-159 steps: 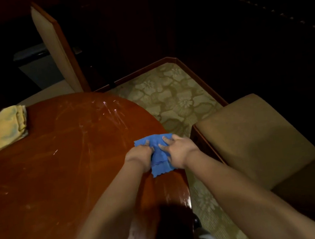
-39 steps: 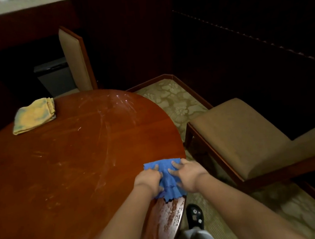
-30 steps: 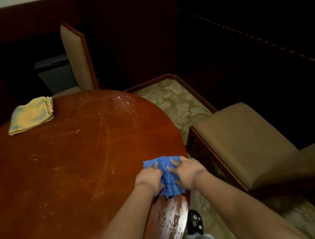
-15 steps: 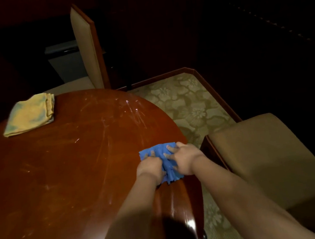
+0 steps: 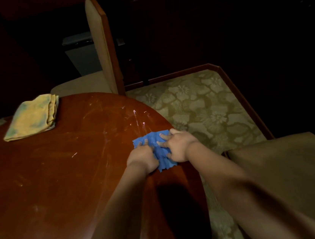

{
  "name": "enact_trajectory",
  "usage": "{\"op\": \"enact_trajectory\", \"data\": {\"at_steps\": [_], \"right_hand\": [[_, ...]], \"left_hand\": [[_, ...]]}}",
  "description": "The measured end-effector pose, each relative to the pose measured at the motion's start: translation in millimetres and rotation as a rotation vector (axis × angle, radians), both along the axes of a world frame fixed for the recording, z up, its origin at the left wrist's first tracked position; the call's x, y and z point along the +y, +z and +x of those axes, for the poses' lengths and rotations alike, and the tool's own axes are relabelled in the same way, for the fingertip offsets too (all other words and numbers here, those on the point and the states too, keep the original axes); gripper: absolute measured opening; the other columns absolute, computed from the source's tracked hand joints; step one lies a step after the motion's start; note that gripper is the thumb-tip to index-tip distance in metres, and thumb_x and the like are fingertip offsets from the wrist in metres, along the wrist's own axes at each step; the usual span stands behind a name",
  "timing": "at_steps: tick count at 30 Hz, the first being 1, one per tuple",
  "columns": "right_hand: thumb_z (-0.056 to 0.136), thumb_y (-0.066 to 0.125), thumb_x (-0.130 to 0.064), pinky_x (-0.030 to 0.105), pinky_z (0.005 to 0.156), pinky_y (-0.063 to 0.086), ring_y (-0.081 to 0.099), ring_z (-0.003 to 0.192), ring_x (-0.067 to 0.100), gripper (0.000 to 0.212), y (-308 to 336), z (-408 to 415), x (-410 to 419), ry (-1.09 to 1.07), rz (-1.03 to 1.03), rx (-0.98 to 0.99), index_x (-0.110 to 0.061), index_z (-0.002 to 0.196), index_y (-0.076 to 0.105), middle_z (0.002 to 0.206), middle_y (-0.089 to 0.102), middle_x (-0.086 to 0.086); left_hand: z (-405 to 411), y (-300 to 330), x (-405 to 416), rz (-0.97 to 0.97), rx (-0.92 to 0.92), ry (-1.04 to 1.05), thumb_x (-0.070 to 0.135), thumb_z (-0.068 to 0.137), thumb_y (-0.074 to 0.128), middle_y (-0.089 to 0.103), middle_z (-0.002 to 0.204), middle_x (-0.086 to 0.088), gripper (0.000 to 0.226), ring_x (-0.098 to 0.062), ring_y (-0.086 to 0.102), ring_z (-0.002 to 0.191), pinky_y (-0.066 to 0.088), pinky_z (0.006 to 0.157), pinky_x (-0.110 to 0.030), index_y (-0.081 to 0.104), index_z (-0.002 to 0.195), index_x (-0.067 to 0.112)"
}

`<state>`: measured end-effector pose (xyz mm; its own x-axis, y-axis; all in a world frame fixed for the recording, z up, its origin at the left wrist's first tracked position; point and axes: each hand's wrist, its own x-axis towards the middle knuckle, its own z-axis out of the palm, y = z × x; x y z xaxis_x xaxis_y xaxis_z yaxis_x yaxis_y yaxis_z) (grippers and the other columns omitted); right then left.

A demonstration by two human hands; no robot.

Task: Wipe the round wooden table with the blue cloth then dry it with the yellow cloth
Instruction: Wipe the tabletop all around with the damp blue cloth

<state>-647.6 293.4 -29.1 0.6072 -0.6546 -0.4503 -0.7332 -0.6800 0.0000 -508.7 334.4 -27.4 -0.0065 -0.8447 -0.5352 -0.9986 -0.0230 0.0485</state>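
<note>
Your left hand and right hand press spread fingers onto the crumpled blue cloth lying under and between them at the round wooden table's right edge, the folded yellow cloth well apart.

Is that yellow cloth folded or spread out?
Folded: the yellow cloth shows stacked layers along its right edge, lying on the table.

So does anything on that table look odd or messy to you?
Mostly the round wooden table itself: pale streaks and scratch-like marks near its far edge. The yellow cloth looks blotchy with greenish patches. Nothing looks spilled or broken.
</note>
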Motion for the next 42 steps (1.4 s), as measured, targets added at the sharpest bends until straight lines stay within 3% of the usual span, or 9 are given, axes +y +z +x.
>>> {"op": "enact_trajectory", "data": {"at_steps": [6,19,22,31,42], "right_hand": [[0.098,0.038,-0.041,0.035,0.107,0.031,0.016,0.141,0.023,0.062,3.4,-11.5,38.0,0.002,0.028,0.052,-0.031,0.153,0.014,0.162,0.006,-0.001],[0.104,0.022,-0.042,0.039,0.106,0.035,0.021,0.141,0.027,0.052,11.5,-53.3,190.9,0.022,0.058,0.180,-0.026,0.154,0.016,0.162,0.007,0.003],[0.104,0.023,-0.042,0.039,0.110,0.032,0.019,0.143,0.027,0.054,10.4,-55.5,197.5,0.006,0.066,0.164,-0.025,0.155,0.013,0.162,0.004,0.003],[0.105,0.021,-0.040,0.036,0.110,0.031,0.016,0.143,0.022,0.052,9.5,-48.9,134.4,0.042,0.063,0.111,-0.028,0.154,0.013,0.162,0.005,-0.001],[0.103,0.026,-0.040,0.035,0.109,0.031,0.021,0.140,0.022,0.052,7.8,-0.3,-18.8,0.194,0.019,0.049,-0.029,0.153,0.018,0.161,0.010,-0.001]], "left_hand": [[-6.7,8.3,39.6,0.030,-0.028,-0.020,0.036,0.099,0.037,0.006,0.160,-0.004,0.056,-0.024,0.013,0.147,0.028,0.114,-0.036,0.026,0.150,0.016],[-42.1,10.8,189.5,0.129,-0.078,-0.175,0.016,0.101,0.032,-0.002,0.161,-0.004,0.051,-0.025,0.009,0.147,0.032,0.112,-0.041,0.025,0.151,0.016],[-41.9,9.3,193.4,0.139,-0.116,-0.211,0.008,0.100,0.034,-0.008,0.160,-0.004,0.058,-0.026,0.004,0.148,0.032,0.111,-0.042,0.013,0.154,0.017],[-35.7,11.9,140.4,0.133,-0.101,-0.195,0.001,0.099,0.034,-0.011,0.160,-0.003,0.063,-0.025,0.002,0.148,0.034,0.110,-0.043,0.009,0.154,0.019],[-0.4,7.8,5.9,0.110,-0.089,0.008,0.016,0.095,0.046,-0.003,0.160,-0.007,0.064,-0.025,0.010,0.147,0.025,0.115,-0.037,0.017,0.153,0.018]]}}
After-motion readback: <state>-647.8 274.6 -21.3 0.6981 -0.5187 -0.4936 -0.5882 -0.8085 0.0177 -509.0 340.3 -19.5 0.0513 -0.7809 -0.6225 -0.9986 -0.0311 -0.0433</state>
